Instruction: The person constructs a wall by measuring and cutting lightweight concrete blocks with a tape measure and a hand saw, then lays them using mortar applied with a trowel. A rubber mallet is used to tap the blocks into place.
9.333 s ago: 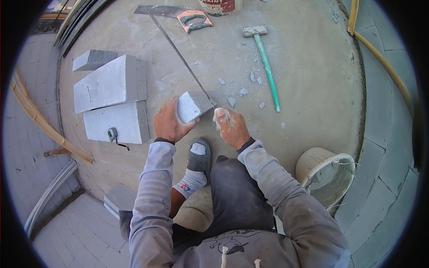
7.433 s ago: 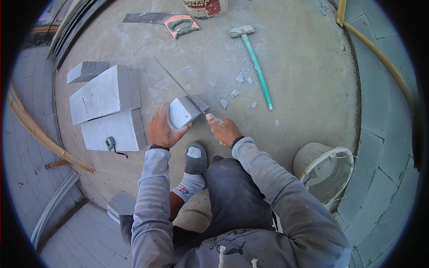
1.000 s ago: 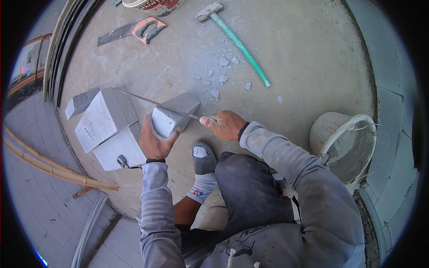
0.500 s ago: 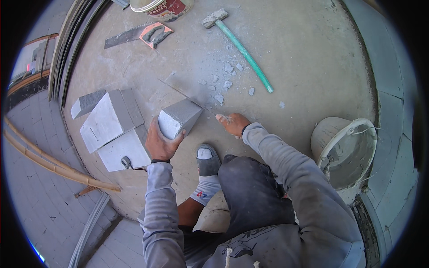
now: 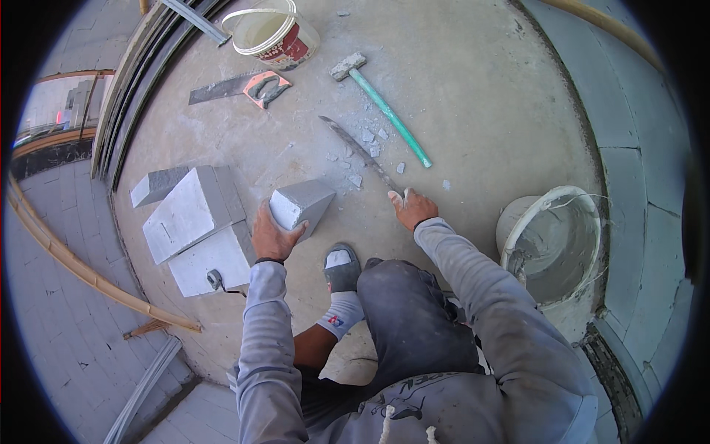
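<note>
My left hand (image 5: pixel 274 233) is wrapped round the near left end of a small grey lightweight concrete block (image 5: pixel 309 201), which rests on the floor. My right hand (image 5: pixel 414 209) grips a long, slightly curved machete (image 5: pixel 361 153) by its handle end, which the fingers hide. The blade points away and to the left, to the right of the block and apart from it. Grey chips (image 5: pixel 355 180) lie around and beyond the blade. Left of my left hand, several larger blocks (image 5: pixel 185 211) sit together, with a small dark-headed tool (image 5: pixel 214 278) against the nearest one.
A green-handled hammer (image 5: pixel 390 118) and an orange-handled handsaw (image 5: pixel 260 89) lie farther off on the floor. Behind the saw stands a white bucket (image 5: pixel 292 44). A bucket of grey mortar (image 5: pixel 510 222) is at the right. A bamboo strip (image 5: pixel 81 270) runs along the left.
The machete has swung away from the block's right edge, moving right with my right hand. My left hand stays on the block. The whole view has shifted slightly.
</note>
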Demonstrator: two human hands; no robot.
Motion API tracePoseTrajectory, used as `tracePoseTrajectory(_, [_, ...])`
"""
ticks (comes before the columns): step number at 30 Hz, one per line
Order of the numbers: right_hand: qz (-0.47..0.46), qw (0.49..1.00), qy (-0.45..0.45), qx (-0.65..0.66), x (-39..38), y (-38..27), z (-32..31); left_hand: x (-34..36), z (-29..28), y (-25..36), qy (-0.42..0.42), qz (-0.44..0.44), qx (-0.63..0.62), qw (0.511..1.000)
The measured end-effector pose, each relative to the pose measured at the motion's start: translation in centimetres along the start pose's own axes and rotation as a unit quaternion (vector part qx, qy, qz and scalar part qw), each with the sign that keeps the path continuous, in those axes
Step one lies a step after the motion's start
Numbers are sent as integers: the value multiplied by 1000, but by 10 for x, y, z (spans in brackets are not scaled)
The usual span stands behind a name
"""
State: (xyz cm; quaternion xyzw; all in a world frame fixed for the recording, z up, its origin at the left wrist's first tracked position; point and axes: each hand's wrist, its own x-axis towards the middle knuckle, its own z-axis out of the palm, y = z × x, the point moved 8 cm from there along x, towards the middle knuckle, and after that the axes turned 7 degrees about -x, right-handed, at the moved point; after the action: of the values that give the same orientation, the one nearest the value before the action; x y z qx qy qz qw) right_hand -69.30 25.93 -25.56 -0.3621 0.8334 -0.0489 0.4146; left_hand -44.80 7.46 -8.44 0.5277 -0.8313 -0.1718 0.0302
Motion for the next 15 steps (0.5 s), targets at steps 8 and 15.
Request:
tracePoseTrajectory(8, [-19,986,162,40,-53,9,-92,-11,1,-14,-20,-157,-180,971])
tracePoseTrajectory(15, [-47,943,313,104,-198,101,-218,-27,14,56,-42,-137,-417,898])
